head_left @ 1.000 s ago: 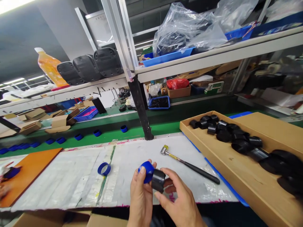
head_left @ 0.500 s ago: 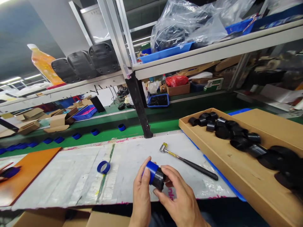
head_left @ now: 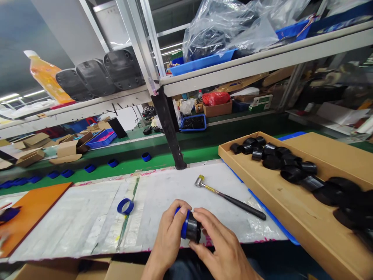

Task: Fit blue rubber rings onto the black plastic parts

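My left hand (head_left: 169, 231) is closed around a blue ring (head_left: 184, 225), with its thumb along the near side. A black ring (head_left: 192, 228) sits end to end against the blue one; whether one is seated inside the other I cannot tell. Fingers and thumb of my right hand (head_left: 218, 241) grip the black ring from the right. Both parts are held tilted above the front edge of the white-covered bench (head_left: 157, 210). Another blue ring (head_left: 125, 207) stands on the bench to the left. Beyond my hands lies a hammer (head_left: 230, 198) with a black handle.
At right, a cardboard tray (head_left: 262, 210) holds several black rings (head_left: 294, 174). Blue rings (head_left: 112, 163) line the green belt (head_left: 198, 144) behind the bench. A dark post (head_left: 169, 130) rises at the bench's back edge. Someone's hand (head_left: 4, 212) is at the orange board (head_left: 35, 217).
My left fingers have wrapped further over the blue ring, hiding more of it. The joined pair has dropped slightly, and the right hand keeps its grip on the black ring.
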A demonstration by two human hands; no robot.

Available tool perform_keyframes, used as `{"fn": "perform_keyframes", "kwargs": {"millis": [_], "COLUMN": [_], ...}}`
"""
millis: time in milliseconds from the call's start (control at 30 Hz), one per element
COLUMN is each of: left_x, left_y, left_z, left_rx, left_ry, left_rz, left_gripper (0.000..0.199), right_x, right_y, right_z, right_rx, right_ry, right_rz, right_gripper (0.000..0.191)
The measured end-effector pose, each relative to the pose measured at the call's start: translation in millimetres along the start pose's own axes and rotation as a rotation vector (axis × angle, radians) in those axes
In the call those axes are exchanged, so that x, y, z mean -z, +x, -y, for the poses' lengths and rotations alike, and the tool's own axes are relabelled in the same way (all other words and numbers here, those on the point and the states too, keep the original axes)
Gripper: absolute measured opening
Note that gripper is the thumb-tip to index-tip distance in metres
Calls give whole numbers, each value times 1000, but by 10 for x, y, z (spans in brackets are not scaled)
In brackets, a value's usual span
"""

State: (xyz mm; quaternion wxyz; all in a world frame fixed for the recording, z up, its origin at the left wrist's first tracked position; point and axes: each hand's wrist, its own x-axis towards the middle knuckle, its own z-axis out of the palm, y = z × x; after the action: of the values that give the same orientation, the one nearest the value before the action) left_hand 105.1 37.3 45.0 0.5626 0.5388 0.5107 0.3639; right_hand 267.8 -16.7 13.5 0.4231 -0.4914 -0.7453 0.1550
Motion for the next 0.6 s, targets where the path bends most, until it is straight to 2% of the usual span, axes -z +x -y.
{"fn": "perform_keyframes", "kwargs": {"millis": [100,200,267,333,433,533,600], "left_x": [0,7,27,56,93,124,145], "left_y": [3,-4,5,49,193,367,479], "left_z": [27,76,107,132,154,208,316], "left_rx": [-11,-4,8,7,26,60,-36], "left_ry": [-71,-139,-108,-17,281,815,1070], "left_rz": [-22,-26,-18,1,48,98,126], "left_gripper": [43,43,43,45,51,52,49], "right_x": [-7,-29,-68,-122,-155,-53,43], "right_y": [0,44,73,87,98,168,280], "right_z": [9,38,48,24,-87,-190,-201], "right_rx": [-51,-26,-29,-110,-320,-469,-470], "right_ry": [70,96,139,216,193,13,-50], "right_rz": [-27,-45,-47,-25,105,292,244], "right_gripper": [58,69,79,86,90,95,83]}}
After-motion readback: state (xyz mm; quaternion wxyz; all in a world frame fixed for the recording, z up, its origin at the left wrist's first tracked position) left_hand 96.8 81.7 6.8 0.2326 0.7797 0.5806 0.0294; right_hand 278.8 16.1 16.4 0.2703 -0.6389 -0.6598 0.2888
